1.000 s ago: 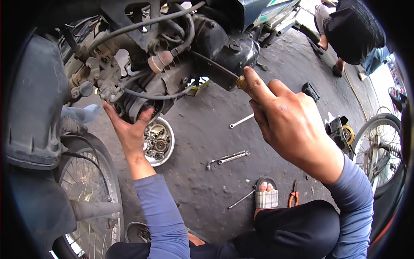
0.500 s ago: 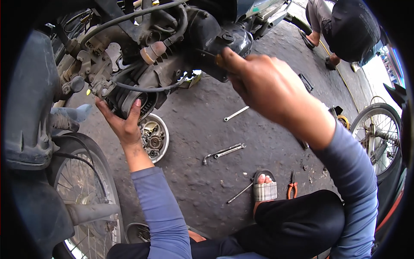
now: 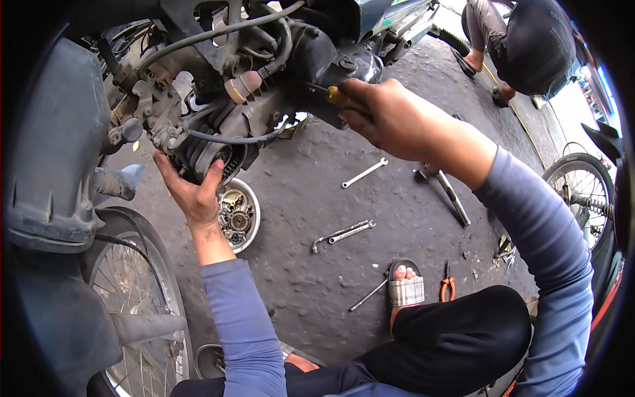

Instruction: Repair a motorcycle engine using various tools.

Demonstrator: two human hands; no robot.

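Observation:
My right hand (image 3: 403,119) is closed around the yellow handle of a screwdriver (image 3: 334,94). Its thin shaft points left into the dark underside of the motorcycle engine (image 3: 311,53); what the tip touches is hard to make out. Lower and to the left, my left hand (image 3: 197,198) grips a finned, round-mouthed engine part (image 3: 215,155) from below, thumb on its rim. A black cable (image 3: 238,140) loops across just above that part. A spark plug cap (image 3: 243,87) hangs between the two hands.
Beneath my left hand stands a round metal bowl (image 3: 254,218) of greasy parts. On the ground lie a wrench (image 3: 365,173), more wrenches (image 3: 350,231), a hammer (image 3: 453,198) and orange-handled pliers (image 3: 448,289). A spoked wheel (image 3: 142,291) is at left; another person (image 3: 539,49) crouches at upper right.
My right hand has shifted slightly up and its forearm outward, uncovering the hammer and the whole wrench. The left hand keeps its grip. The engine sits a little further right in view.

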